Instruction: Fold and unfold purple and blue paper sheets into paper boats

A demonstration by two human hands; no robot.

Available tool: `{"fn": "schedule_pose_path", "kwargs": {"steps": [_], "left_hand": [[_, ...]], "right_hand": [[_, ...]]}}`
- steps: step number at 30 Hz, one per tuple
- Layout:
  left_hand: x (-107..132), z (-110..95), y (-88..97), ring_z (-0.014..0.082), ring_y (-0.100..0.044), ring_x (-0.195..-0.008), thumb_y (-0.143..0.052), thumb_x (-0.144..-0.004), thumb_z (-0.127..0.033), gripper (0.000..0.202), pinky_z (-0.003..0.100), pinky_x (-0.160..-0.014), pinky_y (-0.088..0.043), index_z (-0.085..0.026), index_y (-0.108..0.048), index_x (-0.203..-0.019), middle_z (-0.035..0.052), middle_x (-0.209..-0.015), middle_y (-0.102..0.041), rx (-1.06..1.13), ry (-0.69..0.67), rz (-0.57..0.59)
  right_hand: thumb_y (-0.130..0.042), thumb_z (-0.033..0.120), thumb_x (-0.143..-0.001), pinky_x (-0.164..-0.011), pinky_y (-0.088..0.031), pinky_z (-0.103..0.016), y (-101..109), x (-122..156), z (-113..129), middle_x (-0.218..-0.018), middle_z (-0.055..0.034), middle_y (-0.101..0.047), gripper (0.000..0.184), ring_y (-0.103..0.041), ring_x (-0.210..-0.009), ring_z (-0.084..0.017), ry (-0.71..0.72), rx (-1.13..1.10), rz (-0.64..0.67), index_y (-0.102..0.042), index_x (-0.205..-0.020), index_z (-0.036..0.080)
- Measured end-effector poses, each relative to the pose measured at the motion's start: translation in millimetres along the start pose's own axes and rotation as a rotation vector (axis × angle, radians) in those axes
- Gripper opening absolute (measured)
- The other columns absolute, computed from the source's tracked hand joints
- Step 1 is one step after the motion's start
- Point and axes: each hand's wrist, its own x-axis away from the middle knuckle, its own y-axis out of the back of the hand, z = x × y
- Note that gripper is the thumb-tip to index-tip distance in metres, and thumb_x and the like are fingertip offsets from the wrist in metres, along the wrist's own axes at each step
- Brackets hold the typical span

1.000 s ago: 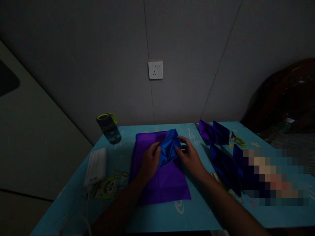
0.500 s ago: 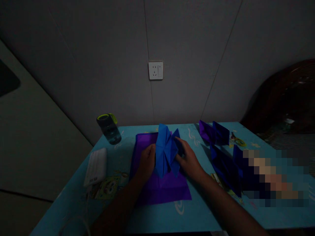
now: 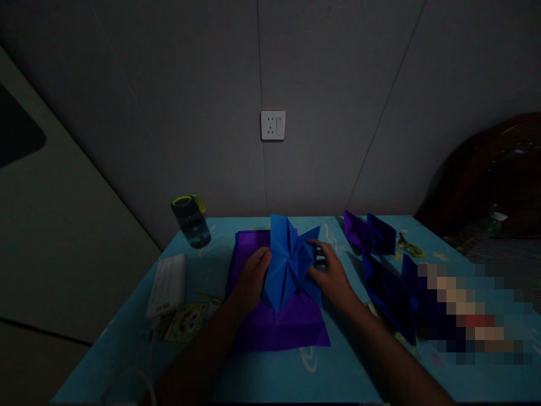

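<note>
Grey wall (image 3: 190, 124) behind a blue patterned table (image 3: 346, 366), where the paper folding looks partway along.
On the table, a creased purple sheet (image 3: 279, 332) lies flat and not yet shaped, so more seems left to work; at the right, dark-blue folded pieces (image 3: 389, 290) and a purple folded piece (image 3: 357, 230) stand looking done. Over the sheet, between both hands, the blue folded paper (image 3: 283, 276) seems unfinished: pointed flaps fan out like petals, sharp creases run to its middle, and the right-hand flaps angle apart. The left hand (image 3: 255, 274) pinches its left edge, thumb in front; the right hand (image 3: 333, 276) curls half-wide at the right flaps, its grip impossible to tell.
</note>
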Motion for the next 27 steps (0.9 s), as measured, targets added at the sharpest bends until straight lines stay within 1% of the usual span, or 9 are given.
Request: {"fn": "schedule_pose_path", "kwargs": {"steps": [4,7,10,13,15,17,20,24,27], "left_hand": [[2,-2,0.9,0.0096,-0.046,-0.054,-0.071,-0.076,-0.048,0.032,0.021,-0.054,-0.037,-0.018,-0.06,-0.08,-0.0057,-0.064,-0.052,0.024,-0.006,-0.004],[3,-4,1.9,0.0086,-0.046,-0.054,-0.073,-0.076,-0.047,0.033,0.02,-0.054,-0.038,-0.017,-0.06,-0.081,-0.0058,-0.064,-0.052,0.042,-0.014,-0.008],[4,-6,1.9,0.0076,-0.045,-0.053,-0.076,-0.073,-0.047,0.035,0.019,-0.052,-0.037,-0.016,-0.06,-0.08,-0.0052,-0.065,-0.053,0.05,-0.017,-0.017],[4,-6,0.7,0.008,-0.048,-0.054,-0.078,-0.071,-0.047,0.037,0.019,-0.052,-0.039,-0.016,-0.061,-0.081,-0.0046,-0.066,-0.055,0.069,-0.02,-0.042],[4,-7,-1.4,0.0085,-0.05,-0.055,-0.079,-0.069,-0.047,0.038,0.019,-0.053,-0.041,-0.017,-0.061,-0.083,-0.0045,-0.067,-0.057,0.106,0.002,-0.05],[5,-10,-3.7,0.0092,-0.052,-0.055,-0.082,-0.065,-0.047,0.041,0.02,-0.054,-0.042,-0.017,-0.061,-0.084,-0.0044,-0.067,-0.058,0.153,0.027,-0.071],[6,-17,-4.6,0.0103,-0.055,-0.056,-0.086,-0.059,-0.046,0.046,0.021,-0.053,-0.044,-0.018,-0.061,-0.087,-0.0038,-0.068,-0.061,0.214,0.028,-0.127],[4,-22,0.9,0.0083,-0.052,-0.049,-0.085,-0.063,-0.043,0.042,0.02,-0.049,-0.042,-0.017,-0.061,-0.086,-0.0046,-0.064,-0.06,0.244,-0.006,-0.13],[1,-20,3.7,0.0089,-0.054,-0.051,-0.082,-0.067,-0.043,0.039,0.02,-0.05,-0.043,-0.016,-0.062,-0.087,-0.0034,-0.064,-0.061,0.246,-0.039,-0.063]], "right_hand": [[-0.061,0.033,-0.077,-0.076,-0.051,-0.036,2,0,8,-0.098,-0.0071,-0.067,0.043,-0.064,-0.086,-0.023,-0.098,-0.127,0.061,-0.057,-0.118,0.019],[-0.057,0.036,-0.08,-0.064,-0.05,-0.03,3,0,12,-0.08,-0.003,-0.066,0.037,-0.063,-0.075,-0.02,-0.131,-0.217,0.09,-0.057,-0.112,0.018],[-0.06,0.038,-0.079,-0.059,-0.049,-0.028,6,-2,11,-0.084,-0.0037,-0.066,0.032,-0.063,-0.072,-0.018,-0.122,-0.202,0.111,-0.06,-0.105,0.019],[-0.065,0.032,-0.07,-0.071,-0.051,-0.03,10,-5,7,-0.103,-0.0084,-0.066,0.023,-0.064,-0.088,-0.022,-0.077,-0.108,0.07,-0.066,-0.089,0.018],[-0.064,0.027,-0.067,-0.073,-0.05,-0.031,13,-7,4,-0.096,-0.0078,-0.067,0.017,-0.064,-0.086,-0.023,-0.086,-0.081,0.109,-0.067,-0.08,0.017],[-0.062,0.027,-0.068,-0.067,-0.049,-0.03,14,-8,3,-0.075,-0.0038,-0.066,0.011,-0.062,-0.072,-0.02,-0.146,-0.134,0.188,-0.066,-0.072,0.017],[-0.064,0.036,-0.07,-0.058,-0.045,-0.027,16,-10,5,-0.058,0.0016,-0.06,0.017,-0.055,-0.057,-0.016,-0.276,-0.32,0.149,-0.062,-0.068,0.018],[-0.07,0.043,-0.069,-0.054,-0.045,-0.027,23,-13,7,-0.059,0.0001,-0.063,0.025,-0.056,-0.054,-0.016,-0.463,-0.526,-0.018,-0.064,-0.074,0.019],[-0.071,0.045,-0.071,-0.055,-0.046,-0.029,29,-14,5,-0.058,-0.0011,-0.063,0.027,-0.059,-0.056,-0.018,-0.497,-0.61,0.039,-0.064,-0.076,0.019]]}}
